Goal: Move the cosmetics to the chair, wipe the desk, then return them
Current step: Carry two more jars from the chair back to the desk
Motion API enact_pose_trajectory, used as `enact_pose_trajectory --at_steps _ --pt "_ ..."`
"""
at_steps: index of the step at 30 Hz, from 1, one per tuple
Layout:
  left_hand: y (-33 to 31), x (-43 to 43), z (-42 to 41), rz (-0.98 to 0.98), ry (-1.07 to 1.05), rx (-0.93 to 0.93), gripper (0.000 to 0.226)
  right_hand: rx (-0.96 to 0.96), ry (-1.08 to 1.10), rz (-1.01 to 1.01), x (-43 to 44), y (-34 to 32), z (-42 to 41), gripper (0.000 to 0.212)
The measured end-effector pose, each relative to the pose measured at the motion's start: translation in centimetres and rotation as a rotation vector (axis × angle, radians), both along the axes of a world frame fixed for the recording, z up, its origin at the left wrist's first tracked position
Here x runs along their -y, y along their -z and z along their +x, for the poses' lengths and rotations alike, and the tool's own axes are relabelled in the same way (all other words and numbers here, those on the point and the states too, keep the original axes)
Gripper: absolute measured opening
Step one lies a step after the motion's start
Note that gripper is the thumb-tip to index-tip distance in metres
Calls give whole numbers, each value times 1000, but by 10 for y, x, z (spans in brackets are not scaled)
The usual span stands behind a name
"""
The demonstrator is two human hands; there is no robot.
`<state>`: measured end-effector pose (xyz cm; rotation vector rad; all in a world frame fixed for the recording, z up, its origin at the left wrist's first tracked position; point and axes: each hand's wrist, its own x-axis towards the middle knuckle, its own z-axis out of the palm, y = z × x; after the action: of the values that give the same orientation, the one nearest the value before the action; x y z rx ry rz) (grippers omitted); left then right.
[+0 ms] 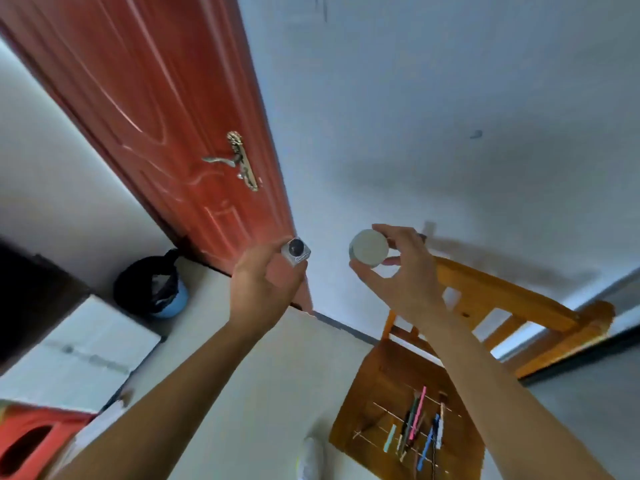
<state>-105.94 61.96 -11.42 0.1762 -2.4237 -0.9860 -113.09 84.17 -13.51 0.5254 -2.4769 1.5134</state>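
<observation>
Cosmetics (pixel 417 424) on chair (pixel 377 386), door (pixel 166 109) beyond

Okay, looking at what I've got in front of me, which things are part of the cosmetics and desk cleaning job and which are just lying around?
Part of the job:
left hand holding a small square container
right hand holding a round jar
wooden chair
pencils and pens on the chair seat

Just lying about:
red door
blue bin
white box
red basket

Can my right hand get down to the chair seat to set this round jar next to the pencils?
Probably yes. The right hand holds the round jar above the chair seat, nothing lies between, and bare wood shows beside the pencils.
</observation>
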Motion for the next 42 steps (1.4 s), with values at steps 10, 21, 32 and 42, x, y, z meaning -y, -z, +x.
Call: enact_pose_trajectory --at_steps 10,21,32,42 --pt "-66 163 187 8 -513 -97 32 -110 -535 -101 223 -71 97 55" --pt "-74 403 445 -25 -967 -161 33 -230 -987 -86 549 -87 298 62" --pt "-61 570 539 35 -1147 -149 34 -225 -1169 -46 758 -63 387 61" --pt "-41 789 519 65 -1205 -93 31 -173 -1191 -53 981 -37 364 60"
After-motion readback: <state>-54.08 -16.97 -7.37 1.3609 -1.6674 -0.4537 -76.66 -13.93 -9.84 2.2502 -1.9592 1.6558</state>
